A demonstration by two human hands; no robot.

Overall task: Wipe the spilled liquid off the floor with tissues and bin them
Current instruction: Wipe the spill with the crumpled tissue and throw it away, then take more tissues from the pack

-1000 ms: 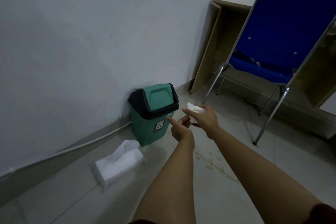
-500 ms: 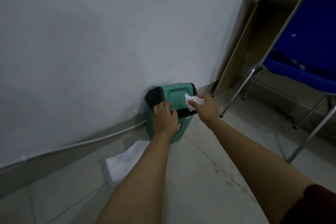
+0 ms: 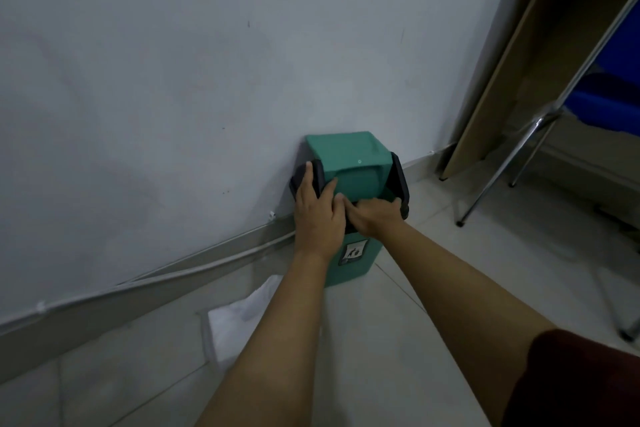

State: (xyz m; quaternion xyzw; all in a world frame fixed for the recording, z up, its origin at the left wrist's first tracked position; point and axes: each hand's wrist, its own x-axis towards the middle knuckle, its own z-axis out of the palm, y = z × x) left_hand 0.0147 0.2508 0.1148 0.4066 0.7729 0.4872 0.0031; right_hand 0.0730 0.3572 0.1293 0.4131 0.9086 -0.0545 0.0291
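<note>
A green bin with a black collar and a green swing lid stands against the wall. My left hand lies over the collar's left side, its thumb pressing the lid, which is tipped inward. My right hand reaches into the gap under the lid, and its fingertips are hidden there. No tissue shows in either hand. A white tissue pack lies on the floor left of the bin, partly behind my left forearm. No spill is in view.
A blue chair on metal legs stands at the right, beside a wooden board leaning at the wall. A grey skirting strip with a cable runs along the wall's foot. Pale floor tiles lie around the bin.
I have moved closer to the bin. My left hand went onto its collar and tipped the lid in. My right hand carried the crumpled tissue into the opening, where it is now hidden.
</note>
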